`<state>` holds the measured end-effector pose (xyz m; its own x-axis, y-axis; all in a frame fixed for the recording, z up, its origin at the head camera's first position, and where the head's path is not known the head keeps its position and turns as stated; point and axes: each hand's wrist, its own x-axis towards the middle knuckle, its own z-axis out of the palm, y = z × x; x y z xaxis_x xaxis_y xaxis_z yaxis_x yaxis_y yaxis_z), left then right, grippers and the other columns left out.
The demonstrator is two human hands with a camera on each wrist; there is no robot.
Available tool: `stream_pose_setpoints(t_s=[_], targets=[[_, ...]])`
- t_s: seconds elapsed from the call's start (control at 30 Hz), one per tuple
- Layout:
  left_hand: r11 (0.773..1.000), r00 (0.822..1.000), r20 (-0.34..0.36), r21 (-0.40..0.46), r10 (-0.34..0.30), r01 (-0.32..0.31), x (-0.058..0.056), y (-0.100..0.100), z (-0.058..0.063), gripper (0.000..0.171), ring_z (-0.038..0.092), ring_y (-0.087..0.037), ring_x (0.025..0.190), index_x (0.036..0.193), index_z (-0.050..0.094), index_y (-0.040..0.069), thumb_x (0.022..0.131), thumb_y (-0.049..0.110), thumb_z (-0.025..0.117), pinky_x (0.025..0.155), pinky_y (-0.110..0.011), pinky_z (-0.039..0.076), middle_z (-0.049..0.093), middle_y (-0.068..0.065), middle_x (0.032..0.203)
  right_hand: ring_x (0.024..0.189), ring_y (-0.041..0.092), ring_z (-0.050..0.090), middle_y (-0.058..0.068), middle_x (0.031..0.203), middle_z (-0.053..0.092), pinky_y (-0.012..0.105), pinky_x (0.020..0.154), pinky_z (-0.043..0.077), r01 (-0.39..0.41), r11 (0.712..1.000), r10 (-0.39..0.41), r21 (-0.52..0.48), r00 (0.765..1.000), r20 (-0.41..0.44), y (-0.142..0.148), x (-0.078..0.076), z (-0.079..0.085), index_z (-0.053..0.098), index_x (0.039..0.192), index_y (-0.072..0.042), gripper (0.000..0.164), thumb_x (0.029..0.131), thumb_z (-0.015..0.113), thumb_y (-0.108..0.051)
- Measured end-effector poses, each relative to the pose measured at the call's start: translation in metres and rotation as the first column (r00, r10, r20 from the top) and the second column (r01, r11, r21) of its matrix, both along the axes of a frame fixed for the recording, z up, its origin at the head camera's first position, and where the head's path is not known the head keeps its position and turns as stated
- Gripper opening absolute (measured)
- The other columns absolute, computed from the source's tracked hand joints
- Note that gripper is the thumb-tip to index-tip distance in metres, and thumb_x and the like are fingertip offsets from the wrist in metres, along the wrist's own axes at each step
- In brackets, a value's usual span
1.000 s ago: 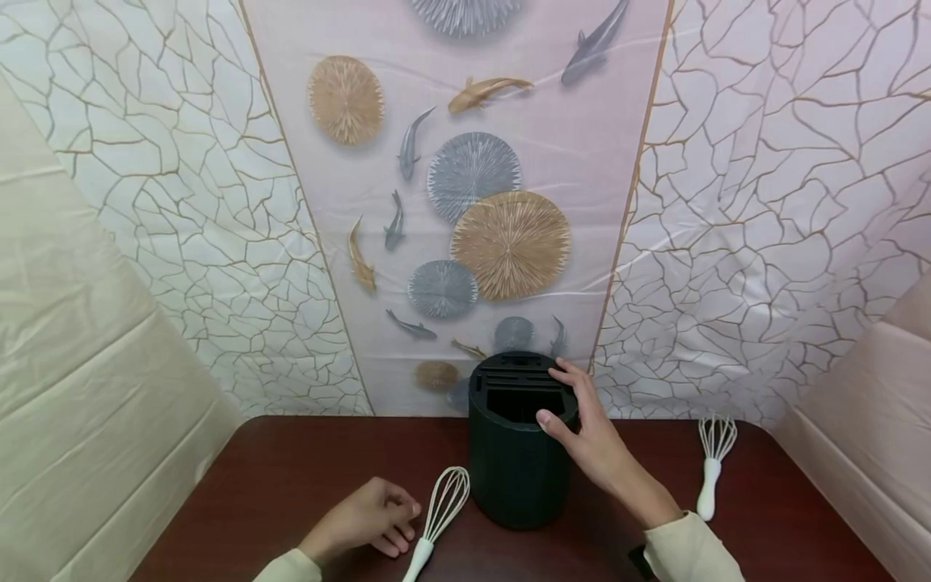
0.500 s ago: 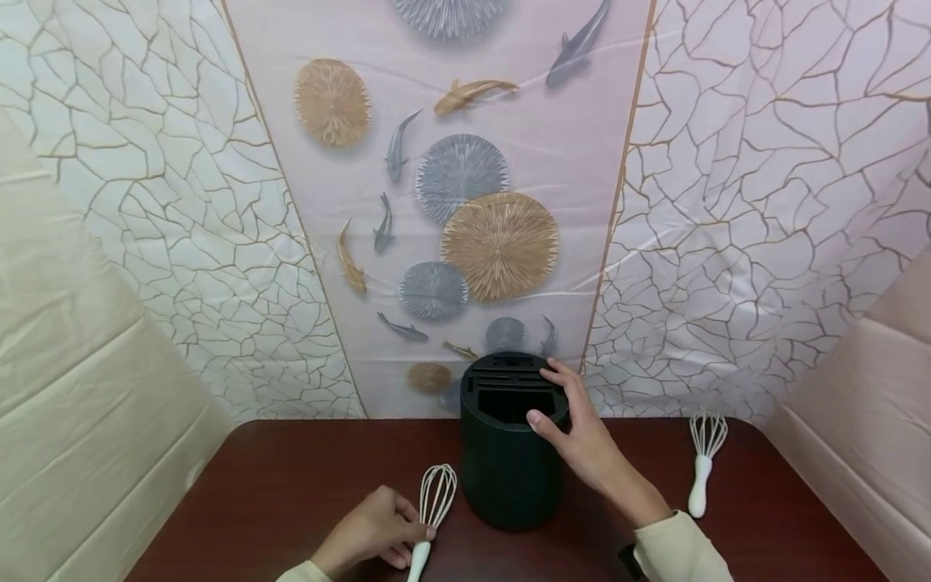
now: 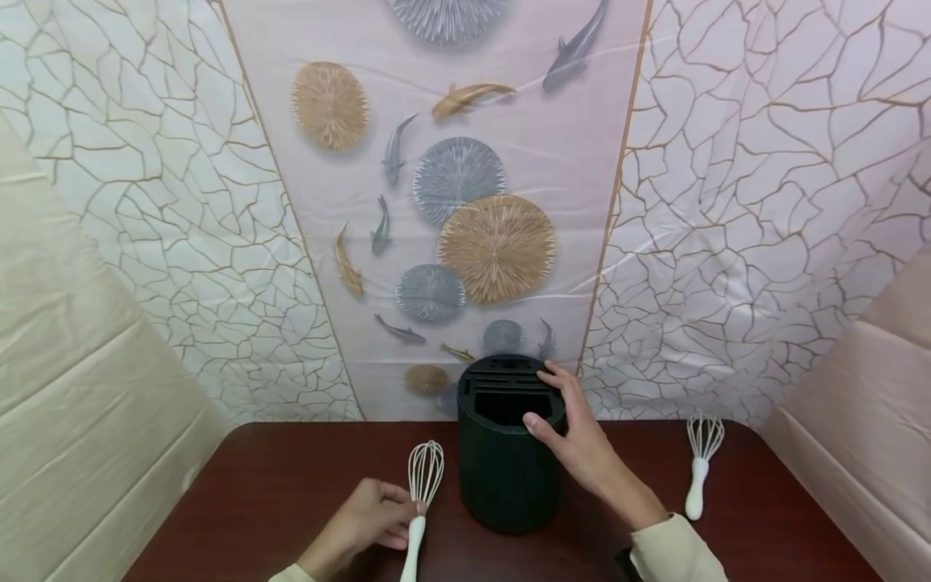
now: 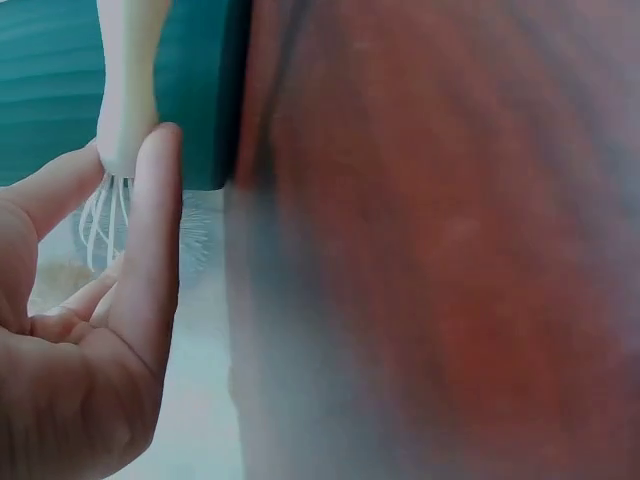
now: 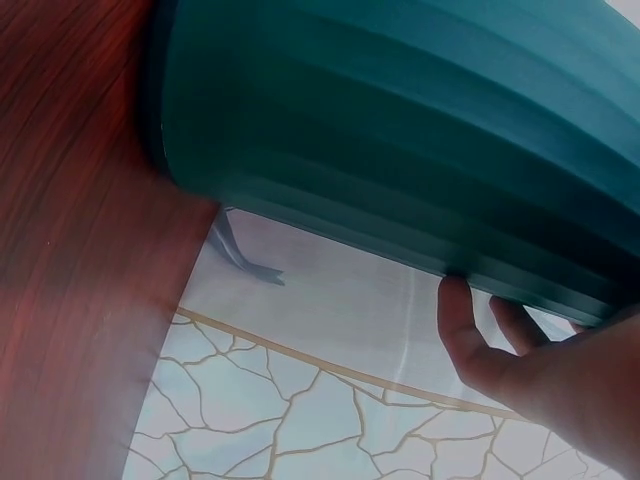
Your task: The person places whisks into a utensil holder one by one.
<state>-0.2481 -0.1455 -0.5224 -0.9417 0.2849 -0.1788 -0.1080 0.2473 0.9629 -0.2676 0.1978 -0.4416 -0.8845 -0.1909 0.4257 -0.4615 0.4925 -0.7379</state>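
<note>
Pinched at the neck between the thumb and fingers of my left hand (image 3: pixel 368 521) is a whisk (image 3: pixel 415 537) with a white handle and pale wire loops. It stands tilted close to the left of a dark green round utensil holder (image 3: pixel 509 477), wires up. The left wrist view shows the fingertips where the whisk's handle (image 4: pixel 130 90) meets the wires. My right hand (image 3: pixel 585 449) grips the holder's upper right side, thumb at the front rim and fingers toward the back. The holder's top has narrow slots and one wide opening. The right wrist view shows fingers (image 5: pixel 460 310) against its ribbed wall.
A second white whisk (image 3: pixel 700 469) lies on the dark red-brown table (image 3: pixel 305 461) at the right. Behind the table hangs a patterned cloth (image 3: pixel 465 242) with fish and round motifs. Pale padded panels (image 3: pixel 80 388) flank both sides.
My left hand has reached the whisk, pinched it at the neck and raised it from its lying slant toward upright. The right hand stays on the utensil holder. The head view has shifted slightly.
</note>
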Motion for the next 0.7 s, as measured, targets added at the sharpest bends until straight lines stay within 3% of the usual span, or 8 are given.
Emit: stream_pose_setpoints(t_s=[0.37,0.53,0.7], targets=[[0.992,0.995,-0.1,0.125,0.006,0.006,-0.002,0.004,0.034,0.038,0.074,-0.018,0.078,0.116,0.068,-0.018,0.104,0.018,0.069,0.075,-0.038,0.064,0.077,-0.012,0.092,0.16,0.043,0.013,0.006,0.175,0.013,0.078,0.113,0.025,0.014,0.999,-0.014,0.039,1.0,0.001,0.0,0.0,0.0,0.032,0.163,-0.016,0.073,0.104,0.067,-0.041],[0.991,0.991,-0.137,0.132,0.005,0.014,-0.005,0.006,0.048,0.037,0.076,-0.02,0.081,0.118,0.065,-0.02,0.106,0.015,0.065,0.078,-0.038,0.064,0.078,-0.018,0.097,0.159,0.044,0.014,0.005,0.175,0.013,0.078,0.112,0.025,0.021,0.998,-0.021,0.051,1.0,0.004,-0.001,0.001,0.0,0.032,0.163,-0.017,0.074,0.103,0.067,-0.042],[0.99,0.984,-0.173,0.142,0.05,-0.026,-0.007,0.01,0.064,0.038,0.075,-0.019,0.081,0.123,0.064,-0.02,0.105,0.013,0.067,0.078,-0.039,0.064,0.077,-0.02,0.1,0.159,0.044,0.014,0.005,0.175,0.013,0.079,0.112,0.025,0.022,0.998,-0.022,0.056,1.0,-0.001,0.0,0.001,0.001,0.031,0.164,-0.017,0.074,0.103,0.067,-0.041]])
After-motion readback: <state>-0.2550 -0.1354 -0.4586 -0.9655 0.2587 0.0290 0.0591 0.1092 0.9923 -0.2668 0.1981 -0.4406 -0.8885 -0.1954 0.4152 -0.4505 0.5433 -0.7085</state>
